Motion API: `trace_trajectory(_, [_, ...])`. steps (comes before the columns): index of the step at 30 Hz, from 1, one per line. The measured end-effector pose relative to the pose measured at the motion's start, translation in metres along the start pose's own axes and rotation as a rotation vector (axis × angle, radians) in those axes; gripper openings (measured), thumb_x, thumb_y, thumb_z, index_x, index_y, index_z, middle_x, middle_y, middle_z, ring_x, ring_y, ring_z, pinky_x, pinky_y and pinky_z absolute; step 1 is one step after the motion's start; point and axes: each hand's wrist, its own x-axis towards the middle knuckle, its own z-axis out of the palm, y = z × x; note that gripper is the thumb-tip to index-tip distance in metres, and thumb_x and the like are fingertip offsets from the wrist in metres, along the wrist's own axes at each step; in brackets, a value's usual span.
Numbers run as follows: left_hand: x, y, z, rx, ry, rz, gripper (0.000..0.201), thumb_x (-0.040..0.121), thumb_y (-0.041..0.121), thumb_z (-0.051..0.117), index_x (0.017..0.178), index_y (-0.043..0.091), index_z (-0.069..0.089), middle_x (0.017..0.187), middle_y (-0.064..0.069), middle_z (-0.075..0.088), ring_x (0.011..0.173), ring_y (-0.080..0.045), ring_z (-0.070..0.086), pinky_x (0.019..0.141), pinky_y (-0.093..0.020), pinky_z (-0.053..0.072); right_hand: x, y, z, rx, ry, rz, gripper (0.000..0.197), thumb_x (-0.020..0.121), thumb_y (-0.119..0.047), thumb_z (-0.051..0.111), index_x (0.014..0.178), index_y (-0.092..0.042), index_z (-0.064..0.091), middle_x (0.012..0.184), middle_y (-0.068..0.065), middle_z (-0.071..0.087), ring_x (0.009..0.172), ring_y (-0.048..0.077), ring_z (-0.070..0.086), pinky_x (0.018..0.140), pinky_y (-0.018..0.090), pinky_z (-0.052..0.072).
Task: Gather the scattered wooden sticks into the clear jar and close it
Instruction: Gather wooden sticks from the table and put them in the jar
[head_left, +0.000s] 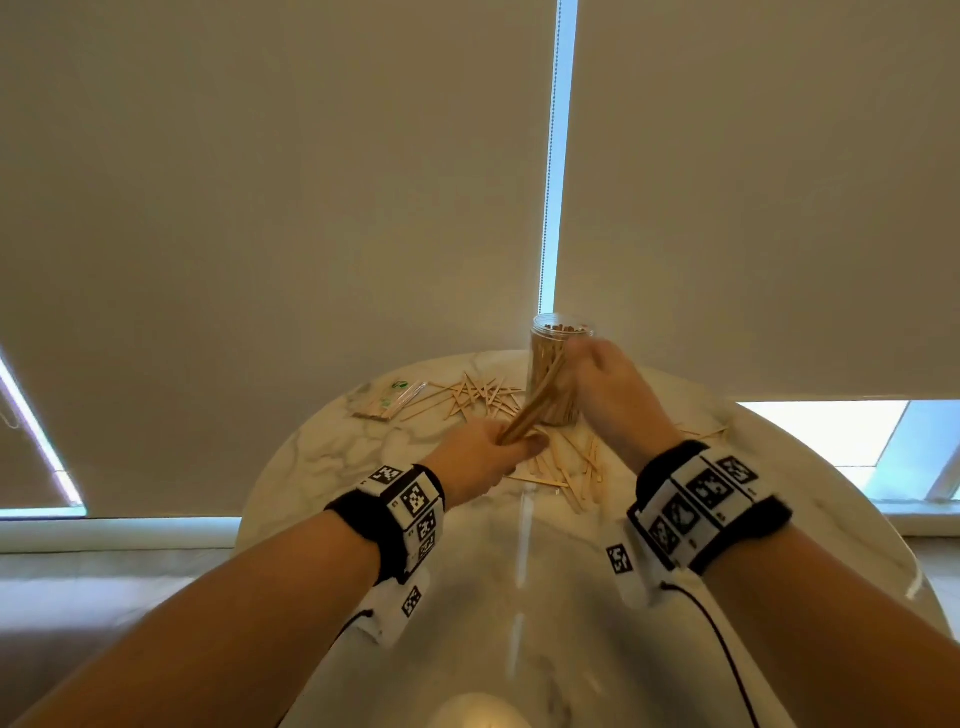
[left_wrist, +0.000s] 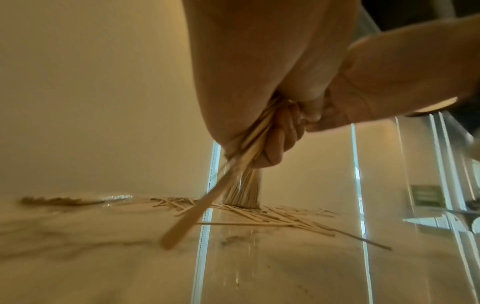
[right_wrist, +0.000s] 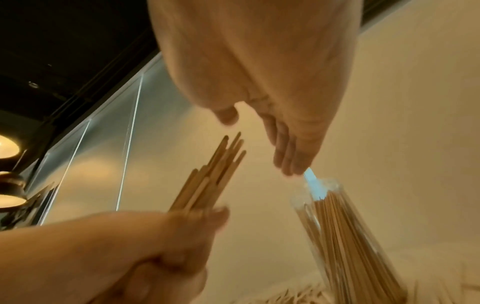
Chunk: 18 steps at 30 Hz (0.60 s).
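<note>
1. Here, your round marble table (head_left: 363, 649) carries everything, and behind it pale roller blinds (head_left: 260, 182) fill the view, with a bright gap between two of them.
2. Your right hand (head_left: 605, 387) is raised just beside the clear jar (head_left: 553, 364), on its right. The right wrist view shows the fingers (right_wrist: 288, 156) straight and close together, thumb apart, with nothing in them and the tips near the jar's rim.
3. Your left hand (head_left: 480, 454) is fisted round a bundle of wooden sticks (head_left: 535, 402), fingers and thumb curled tight on it. The bundle slants up toward the jar in the head view, and its lower ends stick out below the fist in the left wrist view, above the tabletop.
4. The clear jar stands upright at the far side of the table, its mouth open and with no lid on it. It is already packed with upright sticks nearly to the rim.
5. Scattered sticks (head_left: 483, 397) lie criss-crossed to the left of the jar, and a second loose heap (head_left: 566, 467) lies in front of it, between your two hands.
6. A flat clear packet (head_left: 389, 400) with green print lies near the table's far left edge, just beside the scattered sticks.
</note>
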Motion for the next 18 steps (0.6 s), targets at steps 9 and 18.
trace_trajectory(9, [-0.007, 0.024, 0.013, 0.339, -0.079, 0.101, 0.026, 0.095, 0.035, 0.061, 0.07, 0.032, 0.055, 0.062, 0.01, 0.053, 0.056, -0.003, 0.048, 0.055, -0.018, 0.036, -0.005, 0.012, 0.015, -0.331, -0.327, 0.09, 0.046, 0.104, -0.046, 0.035, 0.095, -0.013, 0.067, 0.095, 0.003, 0.067, 0.092, 0.019, 0.061, 0.075, 0.028, 0.044])
trace_trajectory(18, [-0.006, 0.029, 0.003, -0.324, 0.033, 0.045, 0.03, 0.102, 0.04, 0.047, 0.098, 0.013, 0.057, 0.062, 0.008, 0.048, 0.053, -0.01, 0.042, 0.052, -0.024, 0.042, -0.009, 0.014, 0.009, 0.0, -0.308, 0.072, 0.064, 0.097, -0.07, 0.027, 0.117, -0.023, 0.066, 0.104, -0.002, 0.07, 0.1, 0.014, 0.065, 0.098, 0.043, 0.05])
